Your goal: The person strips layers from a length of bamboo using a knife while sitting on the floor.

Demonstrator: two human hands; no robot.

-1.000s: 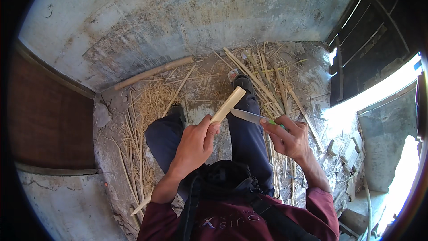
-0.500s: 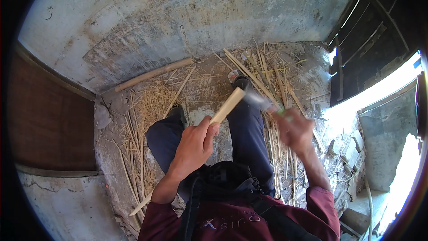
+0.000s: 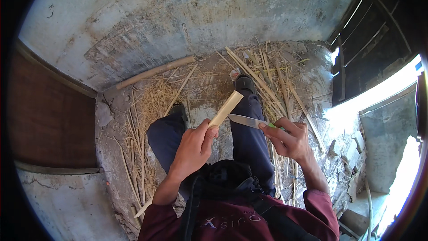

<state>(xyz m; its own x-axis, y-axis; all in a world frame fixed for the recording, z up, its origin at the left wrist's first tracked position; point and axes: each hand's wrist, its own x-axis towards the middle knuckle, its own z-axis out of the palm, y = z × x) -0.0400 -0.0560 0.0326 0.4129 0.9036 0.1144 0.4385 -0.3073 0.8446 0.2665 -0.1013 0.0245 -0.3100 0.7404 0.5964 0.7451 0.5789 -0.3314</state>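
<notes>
A pale split bamboo strip (image 3: 225,108) slants up and away from my left hand (image 3: 192,148), whose fingers are wrapped round its lower part. My right hand (image 3: 290,140) grips the green handle (image 3: 275,126) of a knife (image 3: 246,121). The blade points left, its tip close beside the strip's right edge; whether they touch I cannot tell. Both hands are above my dark trouser legs, and a black bag (image 3: 225,175) lies against my lap.
Shavings (image 3: 154,102) and several long bamboo strips (image 3: 254,78) litter the floor on both sides of my feet. A round bamboo pole (image 3: 156,71) lies along the base of the stained wall (image 3: 200,13). Broken blocks (image 3: 351,155) lie at the right.
The knife and my right hand, blurred before near the strip's upper end, have moved down and slightly nearer me. My left hand and the strip have hardly moved.
</notes>
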